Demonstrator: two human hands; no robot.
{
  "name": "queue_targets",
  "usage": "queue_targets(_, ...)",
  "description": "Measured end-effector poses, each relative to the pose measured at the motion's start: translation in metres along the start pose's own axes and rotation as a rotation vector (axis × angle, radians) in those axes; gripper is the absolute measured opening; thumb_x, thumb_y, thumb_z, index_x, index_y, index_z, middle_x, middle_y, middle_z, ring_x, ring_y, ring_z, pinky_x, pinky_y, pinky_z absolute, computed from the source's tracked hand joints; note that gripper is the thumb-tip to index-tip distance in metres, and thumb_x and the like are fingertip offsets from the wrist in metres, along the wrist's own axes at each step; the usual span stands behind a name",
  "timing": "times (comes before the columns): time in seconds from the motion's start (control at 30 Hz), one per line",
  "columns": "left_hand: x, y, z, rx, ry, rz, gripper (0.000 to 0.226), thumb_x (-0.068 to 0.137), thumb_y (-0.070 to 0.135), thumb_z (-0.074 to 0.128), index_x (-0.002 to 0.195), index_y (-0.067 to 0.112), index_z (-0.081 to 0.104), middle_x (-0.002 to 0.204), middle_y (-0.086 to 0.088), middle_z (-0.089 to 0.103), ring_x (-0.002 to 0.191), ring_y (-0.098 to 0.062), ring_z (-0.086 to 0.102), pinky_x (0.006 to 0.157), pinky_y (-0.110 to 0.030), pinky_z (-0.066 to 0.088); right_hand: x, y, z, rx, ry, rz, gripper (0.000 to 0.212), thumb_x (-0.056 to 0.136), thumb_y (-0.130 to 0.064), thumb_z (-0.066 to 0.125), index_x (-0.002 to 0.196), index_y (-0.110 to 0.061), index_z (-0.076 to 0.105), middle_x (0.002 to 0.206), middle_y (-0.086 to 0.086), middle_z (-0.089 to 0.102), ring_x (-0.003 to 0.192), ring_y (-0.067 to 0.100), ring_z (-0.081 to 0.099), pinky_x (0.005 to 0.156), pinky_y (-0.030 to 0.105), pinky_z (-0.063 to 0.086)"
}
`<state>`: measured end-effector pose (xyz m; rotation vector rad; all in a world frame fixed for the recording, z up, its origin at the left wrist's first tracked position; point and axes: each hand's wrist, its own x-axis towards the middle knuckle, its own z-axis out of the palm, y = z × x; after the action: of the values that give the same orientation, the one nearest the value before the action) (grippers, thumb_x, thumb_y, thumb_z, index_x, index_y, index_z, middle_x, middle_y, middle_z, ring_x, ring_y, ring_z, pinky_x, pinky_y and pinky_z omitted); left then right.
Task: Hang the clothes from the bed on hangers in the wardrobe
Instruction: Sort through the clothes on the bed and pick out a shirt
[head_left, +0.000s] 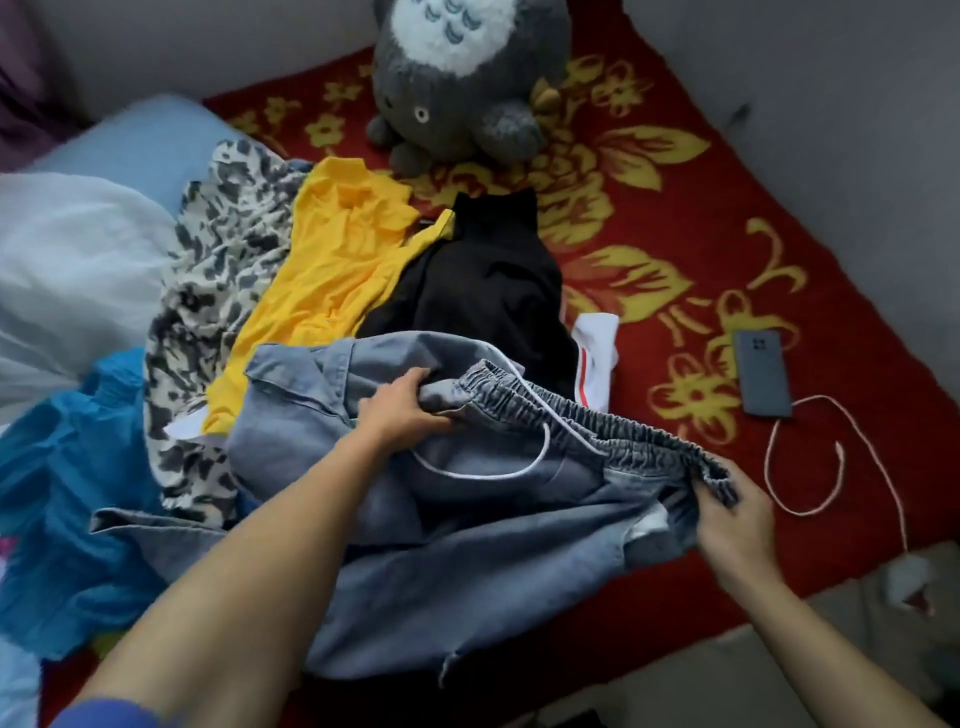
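Head view: I hold the denim trousers (467, 545) by their elastic waistband, stretched between my two hands above the near part of the bed. My left hand (402, 410) is curled round a bunched fold at one end of the band; my right hand (732, 512) pinches the other end, fingers under the gathered edge. A white drawstring (498, 473) loops down just beside my left hand. The legs spread toward me, beneath both forearms.

Beyond my left hand lie a black garment (483, 291) and a yellow top (332, 280), touching each other. Left of that hand sit a leopard-print piece (223, 291) and, nearer my elbow, a blue garment (67, 499). Between my hands and further out, a white item with a red stripe (597, 358) shows beside the black one. Beyond my right hand a phone (762, 373) rests on the red floral bedspread (675, 234), its pale cable (810, 457) curling just outside that hand. A grey plush toy (462, 78) sits far past both hands.
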<state>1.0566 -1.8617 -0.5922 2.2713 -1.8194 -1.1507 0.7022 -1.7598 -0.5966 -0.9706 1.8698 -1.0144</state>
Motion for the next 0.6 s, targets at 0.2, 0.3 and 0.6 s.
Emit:
queue_targets(0.2, -0.008, 0.072, -0.058, -0.235, 0.091, 0.345, 0.046, 0.054, 0.050, 0.071, 0.069, 0.008, 0.062, 0.060, -0.003, 0.054, 0.059, -0.010, 0.046, 0.055, -0.033, 0.038, 0.014, 0.011, -0.017, 0.023, 0.057, 0.127, 0.019, 0.093, 0.000, 0.058, 0.086, -0.015, 0.065, 0.074, -0.013, 0.068, 0.064, -0.013, 0.058, 0.063, 0.004, 0.044)
queue_targets(0.3, 0.015, 0.138, -0.100, -0.178, 0.401, 0.459, 0.023, 0.064, 0.032, 0.066, 0.072, 0.012, 0.059, 0.068, -0.006, 0.059, 0.071, -0.024, 0.059, 0.062, -0.039, 0.044, 0.047, -0.023, -0.007, 0.052, 0.086, 0.085, 0.015, 0.092, -0.003, 0.060, 0.105, -0.011, 0.065, 0.087, -0.007, 0.066, 0.068, -0.015, 0.059, 0.066, 0.004, 0.046)
queue_targets(0.6, 0.042, 0.129, -0.113, -0.089, 0.392, 0.267, 0.022, 0.072, 0.017, 0.066, 0.069, 0.021, 0.044, 0.064, 0.007, 0.044, 0.076, -0.030, 0.054, 0.062, -0.030, 0.032, 0.106, -0.063, 0.025, 0.134, -0.018, 0.323, 0.006, 0.090, -0.018, 0.066, 0.094, -0.013, 0.064, 0.084, 0.003, 0.065, 0.067, 0.011, 0.059, 0.057, 0.021, 0.049)
